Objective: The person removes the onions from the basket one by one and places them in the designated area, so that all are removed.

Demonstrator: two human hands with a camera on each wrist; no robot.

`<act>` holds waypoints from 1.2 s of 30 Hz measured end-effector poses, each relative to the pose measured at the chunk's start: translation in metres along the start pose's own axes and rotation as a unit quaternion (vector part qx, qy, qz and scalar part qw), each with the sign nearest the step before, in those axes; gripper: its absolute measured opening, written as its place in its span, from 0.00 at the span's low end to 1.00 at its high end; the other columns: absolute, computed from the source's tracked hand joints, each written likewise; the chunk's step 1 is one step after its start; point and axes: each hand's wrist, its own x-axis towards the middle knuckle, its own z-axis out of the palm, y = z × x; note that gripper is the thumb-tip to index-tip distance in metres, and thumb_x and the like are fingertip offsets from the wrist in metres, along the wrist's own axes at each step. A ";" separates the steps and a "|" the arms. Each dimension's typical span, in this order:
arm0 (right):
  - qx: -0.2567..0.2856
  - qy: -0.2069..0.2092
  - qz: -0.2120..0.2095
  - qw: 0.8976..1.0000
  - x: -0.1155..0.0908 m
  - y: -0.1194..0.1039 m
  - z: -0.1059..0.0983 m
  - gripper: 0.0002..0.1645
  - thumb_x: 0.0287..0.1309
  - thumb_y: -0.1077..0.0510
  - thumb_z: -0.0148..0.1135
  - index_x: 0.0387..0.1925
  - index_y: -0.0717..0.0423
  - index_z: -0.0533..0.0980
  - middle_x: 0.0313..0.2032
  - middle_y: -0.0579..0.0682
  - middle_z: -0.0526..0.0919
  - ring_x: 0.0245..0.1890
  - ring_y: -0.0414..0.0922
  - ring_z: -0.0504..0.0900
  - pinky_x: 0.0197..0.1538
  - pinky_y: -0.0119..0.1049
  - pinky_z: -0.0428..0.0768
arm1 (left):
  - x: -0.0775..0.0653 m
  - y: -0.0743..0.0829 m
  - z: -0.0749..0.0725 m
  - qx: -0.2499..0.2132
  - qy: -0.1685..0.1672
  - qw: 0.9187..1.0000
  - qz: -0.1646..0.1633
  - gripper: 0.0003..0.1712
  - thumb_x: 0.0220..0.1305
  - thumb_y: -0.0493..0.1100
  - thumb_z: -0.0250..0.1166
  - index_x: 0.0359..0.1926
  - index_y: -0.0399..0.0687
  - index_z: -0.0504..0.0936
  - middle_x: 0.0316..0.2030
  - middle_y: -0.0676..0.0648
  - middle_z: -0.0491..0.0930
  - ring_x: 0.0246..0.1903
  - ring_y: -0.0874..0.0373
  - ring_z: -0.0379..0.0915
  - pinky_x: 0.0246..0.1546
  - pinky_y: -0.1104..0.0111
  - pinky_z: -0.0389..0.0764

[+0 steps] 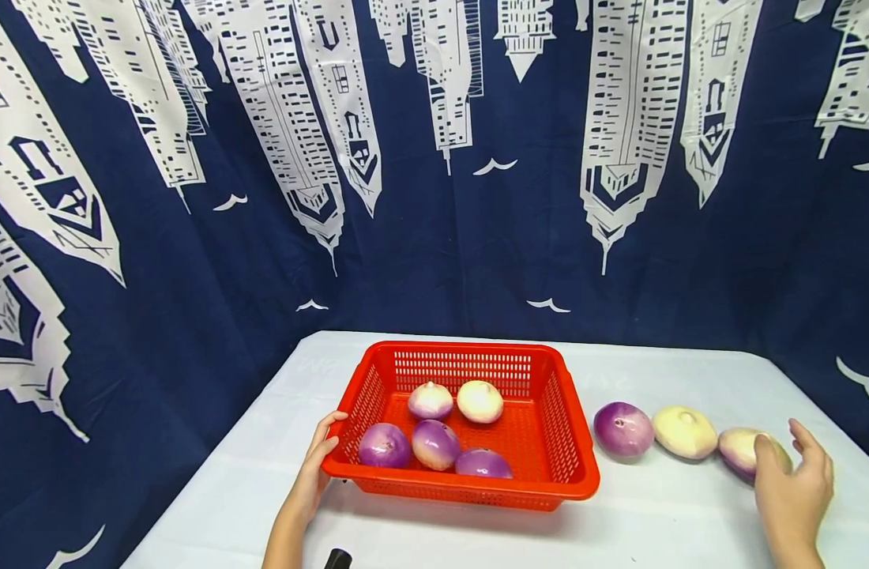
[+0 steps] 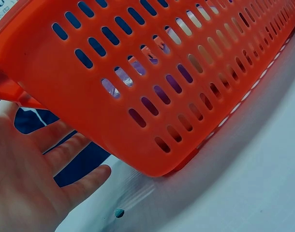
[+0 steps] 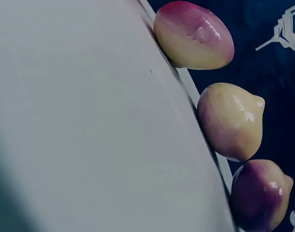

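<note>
The left hand [image 1: 310,474], fingers extended, touches the left rim of a red plastic basket [image 1: 463,491]; right of it, the empty right hand [image 1: 795,491] parts thumb and fingers beside the rightmost oval purple-and-cream bulb [image 1: 739,452].

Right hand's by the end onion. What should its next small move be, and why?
I'd probably close the right hand around the rightmost onion on the white table: its thumb and fingers are spread close to it, with no clear grip yet. The red plastic basket, touched by the left hand, holds five onions, so this one likely belongs there too.
</note>
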 end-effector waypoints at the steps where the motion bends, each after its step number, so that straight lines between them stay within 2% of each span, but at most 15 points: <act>1: -0.004 -0.007 0.002 1.000 0.000 -0.003 0.000 0.32 0.56 0.53 0.49 0.64 0.40 0.60 0.58 0.38 0.63 0.64 0.38 0.57 0.66 0.39 0.51 | 0.000 0.001 0.000 0.000 0.002 1.000 -0.003 0.25 0.62 0.49 0.43 0.59 0.49 0.57 0.55 0.49 0.60 0.50 0.61 0.64 0.50 0.60 0.62; 5: -0.023 -0.036 0.005 0.999 -0.002 -0.014 0.002 0.31 0.57 0.52 0.48 0.65 0.40 0.59 0.65 0.52 0.59 0.66 0.42 0.56 0.67 0.42 0.50 | 0.000 0.003 0.002 0.004 0.007 1.000 -0.010 0.25 0.62 0.47 0.41 0.59 0.47 0.55 0.55 0.48 0.60 0.50 0.61 0.64 0.50 0.60 0.62; 10: -0.052 -0.064 -0.030 0.996 -0.010 -0.028 0.006 0.29 0.59 0.53 0.48 0.63 0.48 0.62 0.64 0.58 0.62 0.66 0.49 0.58 0.67 0.45 0.51 | 0.001 0.003 0.002 0.002 0.009 1.000 -0.010 0.24 0.62 0.47 0.41 0.59 0.48 0.56 0.55 0.49 0.60 0.50 0.62 0.64 0.50 0.60 0.62; 15: -0.085 -0.127 -0.085 0.985 -0.017 -0.037 0.008 0.28 0.62 0.51 0.45 0.63 0.55 0.62 0.61 0.65 0.62 0.63 0.61 0.58 0.64 0.55 0.52 | 0.000 0.002 0.002 -0.003 0.009 1.000 -0.006 0.24 0.62 0.47 0.42 0.59 0.47 0.56 0.56 0.47 0.59 0.50 0.59 0.64 0.50 0.60 0.63; 19: -0.094 -0.167 -0.143 0.971 -0.023 -0.041 0.009 0.29 0.62 0.50 0.46 0.62 0.57 0.62 0.58 0.70 0.63 0.60 0.66 0.59 0.61 0.59 0.53 | 0.001 0.002 0.002 -0.005 0.010 1.000 -0.008 0.24 0.62 0.47 0.41 0.59 0.47 0.56 0.55 0.46 0.59 0.51 0.57 0.64 0.50 0.60 0.63; 21: -0.103 -0.170 -0.178 0.964 -0.025 -0.042 0.011 0.27 0.62 0.50 0.48 0.60 0.58 0.65 0.48 0.68 0.70 0.49 0.57 0.71 0.55 0.45 0.64 | 0.001 0.002 0.002 -0.005 0.012 1.000 -0.010 0.24 0.62 0.46 0.41 0.59 0.46 0.56 0.55 0.46 0.60 0.52 0.57 0.63 0.51 0.60 0.63; 23: -0.113 -0.168 -0.214 0.956 -0.028 -0.044 0.013 0.26 0.61 0.51 0.50 0.57 0.58 0.68 0.40 0.63 0.72 0.34 0.46 0.72 0.40 0.34 0.67 | 0.001 0.003 0.002 -0.004 0.012 1.000 -0.010 0.24 0.62 0.46 0.41 0.59 0.46 0.56 0.55 0.46 0.59 0.52 0.57 0.63 0.51 0.60 0.63; 26: -0.113 -0.181 -0.249 0.945 -0.032 -0.044 0.016 0.24 0.61 0.51 0.51 0.56 0.57 0.69 0.40 0.61 0.73 0.36 0.39 0.74 0.42 0.31 0.68 | 0.001 0.002 0.001 0.000 0.010 1.000 -0.006 0.25 0.62 0.47 0.41 0.59 0.47 0.56 0.56 0.46 0.59 0.52 0.57 0.63 0.51 0.60 0.63; 27: -0.107 -0.190 -0.258 0.941 -0.033 -0.045 0.016 0.24 0.61 0.51 0.51 0.57 0.57 0.69 0.46 0.62 0.74 0.46 0.41 0.74 0.50 0.37 0.69 | 0.002 0.001 0.001 0.000 0.009 1.000 -0.004 0.25 0.62 0.47 0.41 0.59 0.47 0.56 0.56 0.47 0.60 0.52 0.57 0.63 0.51 0.60 0.63; 28: -0.102 -0.197 -0.268 0.937 -0.034 -0.045 0.017 0.24 0.61 0.52 0.51 0.57 0.57 0.68 0.51 0.63 0.72 0.56 0.39 0.69 0.56 0.45 0.65 | 0.002 0.000 0.001 0.000 0.009 1.000 -0.002 0.25 0.61 0.48 0.41 0.59 0.48 0.56 0.55 0.47 0.60 0.52 0.58 0.64 0.51 0.60 0.63; 30: -0.090 -0.214 -0.287 0.929 -0.035 -0.045 0.018 0.24 0.61 0.53 0.51 0.58 0.56 0.67 0.55 0.67 0.69 0.66 0.31 0.53 0.61 0.58 0.54 | 0.002 -0.002 -0.001 0.004 0.004 1.000 0.005 0.24 0.62 0.48 0.41 0.59 0.49 0.57 0.55 0.48 0.61 0.51 0.60 0.64 0.50 0.61 0.64; 31: -0.087 -0.214 -0.300 0.926 -0.036 -0.044 0.019 0.24 0.60 0.53 0.52 0.58 0.55 0.68 0.58 0.60 0.70 0.62 0.22 0.51 0.61 0.58 0.54 | 0.002 -0.003 -0.001 0.003 0.004 1.000 0.006 0.24 0.62 0.48 0.41 0.59 0.50 0.57 0.55 0.48 0.61 0.51 0.61 0.64 0.50 0.61 0.64; 32: -0.085 -0.218 -0.310 0.921 -0.036 -0.045 0.020 0.24 0.60 0.54 0.53 0.57 0.54 0.68 0.59 0.56 0.70 0.60 0.18 0.49 0.59 0.60 0.54 | 0.002 -0.002 -0.001 0.002 0.005 1.000 0.005 0.24 0.62 0.48 0.41 0.59 0.50 0.57 0.55 0.48 0.61 0.51 0.61 0.64 0.50 0.61 0.64; 34: -0.077 -0.222 -0.331 0.914 -0.038 -0.046 0.022 0.24 0.59 0.54 0.54 0.57 0.54 0.69 0.60 0.37 0.68 0.55 0.11 0.48 0.57 0.61 0.55 | 0.002 -0.001 0.000 0.002 0.007 1.000 0.003 0.24 0.62 0.47 0.41 0.59 0.49 0.57 0.55 0.47 0.61 0.50 0.60 0.65 0.50 0.61 0.64; 36: -0.075 -0.229 -0.341 0.909 -0.041 -0.046 0.023 0.23 0.58 0.55 0.56 0.56 0.54 0.70 0.58 0.34 0.67 0.54 0.11 0.48 0.56 0.62 0.55 | 0.001 0.000 0.001 -0.003 0.012 1.000 -0.003 0.24 0.61 0.47 0.42 0.59 0.48 0.57 0.55 0.47 0.60 0.50 0.59 0.64 0.50 0.60 0.63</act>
